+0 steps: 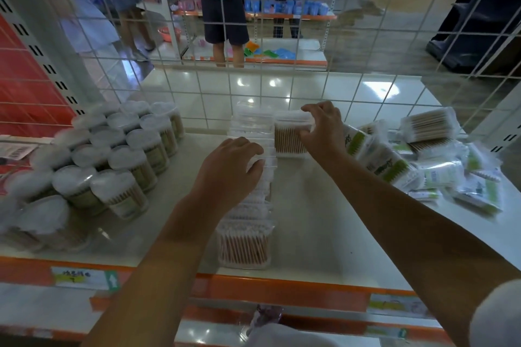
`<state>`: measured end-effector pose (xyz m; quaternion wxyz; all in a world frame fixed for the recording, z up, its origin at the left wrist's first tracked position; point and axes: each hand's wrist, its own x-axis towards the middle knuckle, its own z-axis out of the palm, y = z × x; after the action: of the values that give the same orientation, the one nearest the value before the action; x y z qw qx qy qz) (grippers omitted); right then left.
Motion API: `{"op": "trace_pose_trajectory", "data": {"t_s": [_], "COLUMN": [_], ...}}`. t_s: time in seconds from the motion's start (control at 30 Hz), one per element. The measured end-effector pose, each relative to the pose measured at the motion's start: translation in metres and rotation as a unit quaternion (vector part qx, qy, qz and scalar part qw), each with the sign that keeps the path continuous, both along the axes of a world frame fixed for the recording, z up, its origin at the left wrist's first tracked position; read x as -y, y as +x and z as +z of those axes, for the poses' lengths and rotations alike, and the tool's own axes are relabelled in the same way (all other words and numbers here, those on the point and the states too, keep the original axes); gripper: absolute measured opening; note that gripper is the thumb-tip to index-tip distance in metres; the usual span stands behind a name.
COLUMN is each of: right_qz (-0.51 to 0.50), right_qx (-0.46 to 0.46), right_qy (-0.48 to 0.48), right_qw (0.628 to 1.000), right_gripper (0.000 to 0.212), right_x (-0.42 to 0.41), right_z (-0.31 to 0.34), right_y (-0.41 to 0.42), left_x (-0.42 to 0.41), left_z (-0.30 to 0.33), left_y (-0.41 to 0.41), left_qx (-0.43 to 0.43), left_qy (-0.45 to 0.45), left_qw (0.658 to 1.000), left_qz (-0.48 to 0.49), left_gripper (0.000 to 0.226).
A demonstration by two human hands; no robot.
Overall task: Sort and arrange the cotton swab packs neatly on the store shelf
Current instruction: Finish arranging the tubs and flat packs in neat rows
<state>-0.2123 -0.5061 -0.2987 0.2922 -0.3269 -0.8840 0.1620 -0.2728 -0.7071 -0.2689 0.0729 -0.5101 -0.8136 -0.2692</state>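
A row of clear rectangular swab boxes (244,242) runs from the shelf's front edge toward the wire back. My left hand (231,169) rests on top of this row near its middle, fingers curled over a box lid. My right hand (321,127) grips a single clear box of wooden-stick swabs (287,141) that stands just right of the row's far end. Round tubs of swabs (124,155) stand grouped on the left. A loose heap of bagged swab packs (423,166) lies on the right.
The white shelf (324,228) has an orange front rail with price labels (81,276). A wire grid panel (282,79) closes the back. Behind it, people stand by another shelf. A red upright panel stands at far left.
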Motion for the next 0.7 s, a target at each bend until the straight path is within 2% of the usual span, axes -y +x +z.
{"op": "trace_pose_trajectory", "data": {"t_s": [0.1, 0.3, 0.43, 0.53, 0.7], "right_qz": [0.027, 0.101, 0.093, 0.093, 0.056], "right_qx": [-0.021, 0.013, 0.001, -0.027, -0.035], "right_qy": [-0.005, -0.007, -0.019, -0.035, -0.07], "right_qw": [0.999, 0.995, 0.995, 0.995, 0.995], "right_gripper": [0.038, 0.029, 0.027, 0.025, 0.024], "right_x": [0.017, 0.066, 0.089, 0.097, 0.095], "right_z": [0.015, 0.034, 0.03, 0.022, 0.008], "right_y": [0.01, 0.057, 0.095, 0.126, 0.172], "left_x": [0.0, 0.001, 0.006, 0.004, -0.014], "left_z": [0.002, 0.013, 0.016, 0.013, 0.002], "left_y": [0.002, 0.02, 0.048, 0.072, 0.115], "left_qx": [-0.014, -0.053, -0.043, -0.039, 0.017], "left_qy": [0.001, -0.011, -0.02, -0.027, -0.044], "left_qw": [1.0, 0.998, 0.997, 0.997, 0.993], "left_qz": [0.0, -0.029, -0.056, -0.062, -0.105], "left_gripper": [0.027, 0.029, 0.039, 0.035, 0.036]}}
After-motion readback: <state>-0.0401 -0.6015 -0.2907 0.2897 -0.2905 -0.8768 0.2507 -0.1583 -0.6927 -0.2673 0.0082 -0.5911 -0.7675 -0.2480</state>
